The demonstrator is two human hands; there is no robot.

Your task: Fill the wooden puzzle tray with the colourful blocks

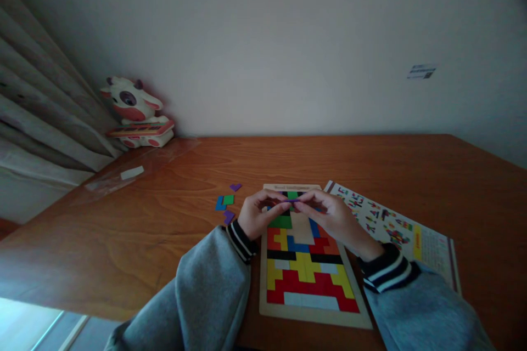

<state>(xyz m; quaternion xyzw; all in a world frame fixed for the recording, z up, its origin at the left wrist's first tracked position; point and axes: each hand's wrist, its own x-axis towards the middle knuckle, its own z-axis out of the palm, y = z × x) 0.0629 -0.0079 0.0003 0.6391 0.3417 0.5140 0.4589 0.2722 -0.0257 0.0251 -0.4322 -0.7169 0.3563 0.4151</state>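
My left hand point(263, 211) and my right hand point(323, 209) meet above the upper part of a wooden puzzle board point(315, 318). Between the thumbs and fingertips of both hands is a small purple puzzle piece point(292, 201), seen nearly edge-on. Coloured blocks in red, yellow, blue, green, black and white fill much of the board. A bare wooden patch point(302, 228) shows just below my fingers. My hands hide part of the board's top rows. Left of my left hand lie loose pieces: a purple one point(235, 187), a green one point(228, 201), a blue one point(219, 204) and another purple one point(229, 216).
A printed pattern sheet point(432, 247) lies right of the board, partly under my right forearm. A cow-shaped toy keyboard point(140, 115) stands at the back left by the curtain point(45, 88). Clear plastic with a white label point(132, 173) lies before it on the wooden table point(164, 219).
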